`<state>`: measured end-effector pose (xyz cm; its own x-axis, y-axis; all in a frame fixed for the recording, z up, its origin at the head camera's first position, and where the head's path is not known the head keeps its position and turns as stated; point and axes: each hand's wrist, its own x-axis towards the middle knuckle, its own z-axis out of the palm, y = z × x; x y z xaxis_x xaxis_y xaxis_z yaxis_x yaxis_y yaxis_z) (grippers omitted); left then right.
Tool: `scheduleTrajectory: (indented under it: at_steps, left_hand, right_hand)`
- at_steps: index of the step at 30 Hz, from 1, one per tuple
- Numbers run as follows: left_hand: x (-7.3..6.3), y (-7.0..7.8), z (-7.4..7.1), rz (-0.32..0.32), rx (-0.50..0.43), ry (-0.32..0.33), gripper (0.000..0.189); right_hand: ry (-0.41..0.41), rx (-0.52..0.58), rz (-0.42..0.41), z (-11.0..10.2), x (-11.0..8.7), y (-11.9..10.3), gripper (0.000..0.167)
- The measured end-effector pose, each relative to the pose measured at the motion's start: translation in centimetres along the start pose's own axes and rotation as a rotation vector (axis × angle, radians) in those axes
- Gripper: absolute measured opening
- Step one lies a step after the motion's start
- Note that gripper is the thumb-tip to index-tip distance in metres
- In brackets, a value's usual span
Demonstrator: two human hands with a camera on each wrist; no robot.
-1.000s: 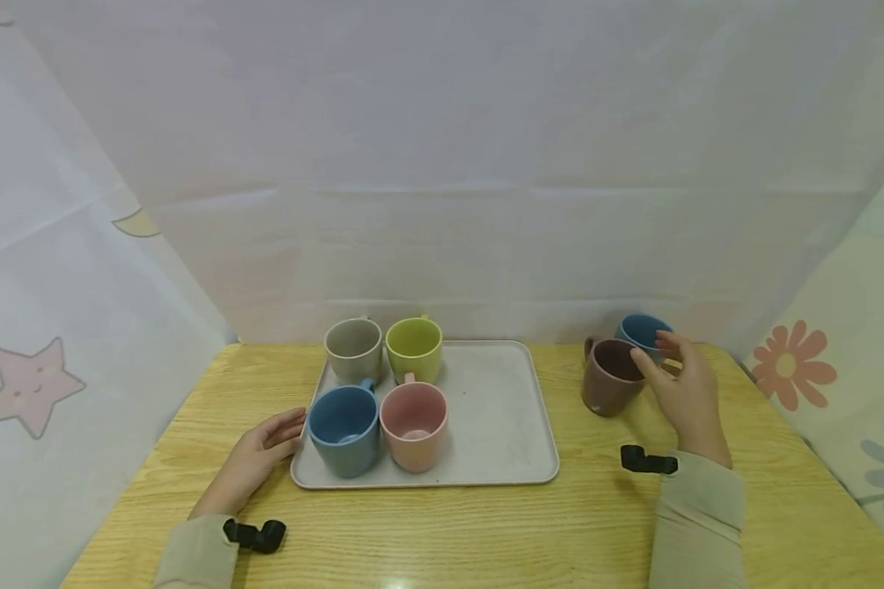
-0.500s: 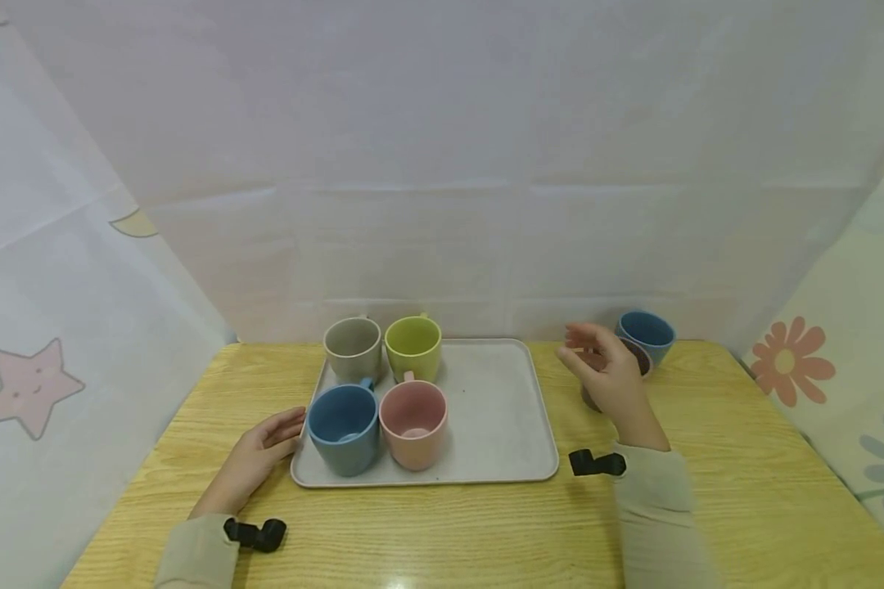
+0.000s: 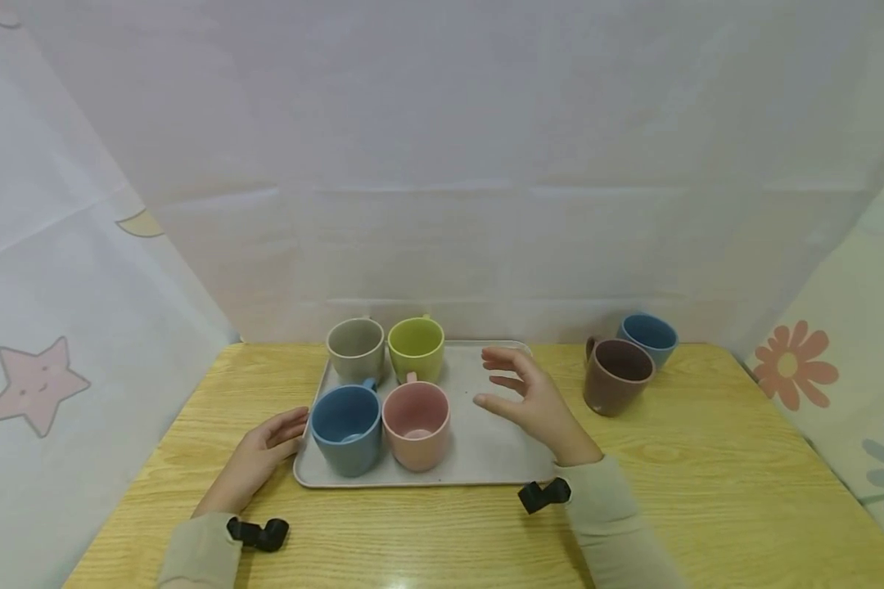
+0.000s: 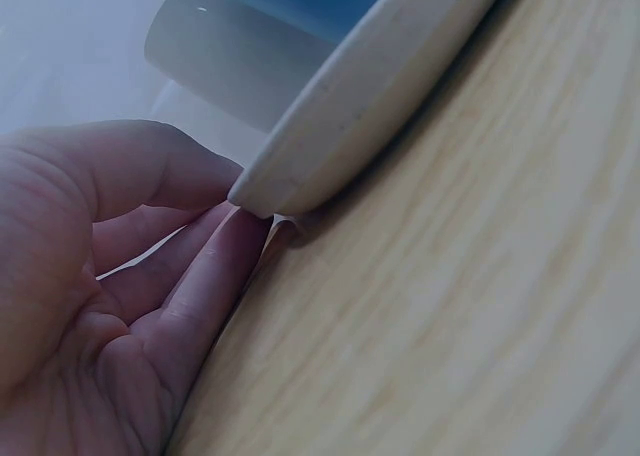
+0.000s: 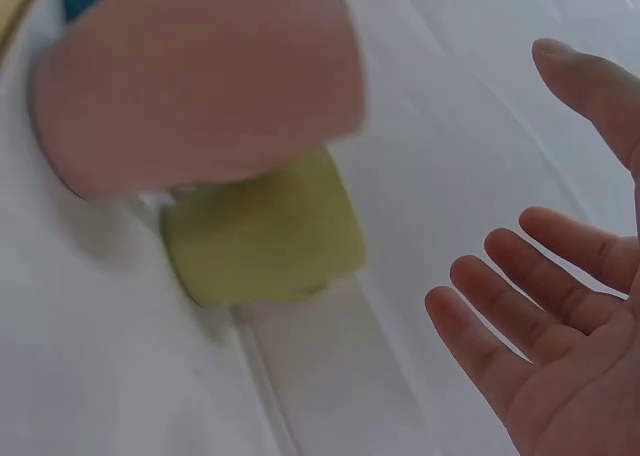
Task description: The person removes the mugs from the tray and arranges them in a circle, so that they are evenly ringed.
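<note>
The left hand (image 3: 258, 450) pinches the left rim of the tray (image 3: 479, 460), which lies flat on the table (image 3: 390, 532) and looks stiff and light. On it stand the front blue mug (image 3: 348, 446) and the pink mug (image 3: 416, 446), probably rigid, smooth and chippable, best held round the body or by the far-side handle. The right hand (image 3: 534, 401), fingers spread and holding nothing, hovers beside the pink mug. Behind stand the grey mug (image 3: 361, 360) and green mug (image 3: 417, 356); off the tray, rightward, the brown mug (image 3: 610, 388). No brand or writing is readable.
</note>
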<state>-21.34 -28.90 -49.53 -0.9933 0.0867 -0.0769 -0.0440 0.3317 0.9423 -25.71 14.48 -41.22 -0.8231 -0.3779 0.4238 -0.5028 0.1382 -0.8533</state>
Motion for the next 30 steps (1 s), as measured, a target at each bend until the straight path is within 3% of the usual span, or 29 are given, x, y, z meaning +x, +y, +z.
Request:
scheduleTrajectory:
  at_steps: [6, 13, 20, 30]
  left_hand:
    - [0.0, 0.0, 0.0, -0.007, 0.006, 0.005, 0.058]
    - [0.1, 0.0, 0.0, -0.011, 0.011, 0.001, 0.058]
    - [0.1, 0.0, 0.0, -0.010, 0.017, 0.001, 0.058]
    - [0.0, 0.1, 0.0, -0.012, 0.020, 0.005, 0.057]
  right_hand:
    - [-0.094, 0.015, 0.059, 2.8, -0.1, 0.7, 0.074]
    - [-0.167, 0.018, 0.062, 5.1, -0.3, 1.7, 0.087]
    - [-0.166, 0.011, 0.083, 6.8, -0.6, 2.0, 0.087]
    - [-0.086, 0.046, 0.152, 7.9, -0.8, 1.5, 0.086]
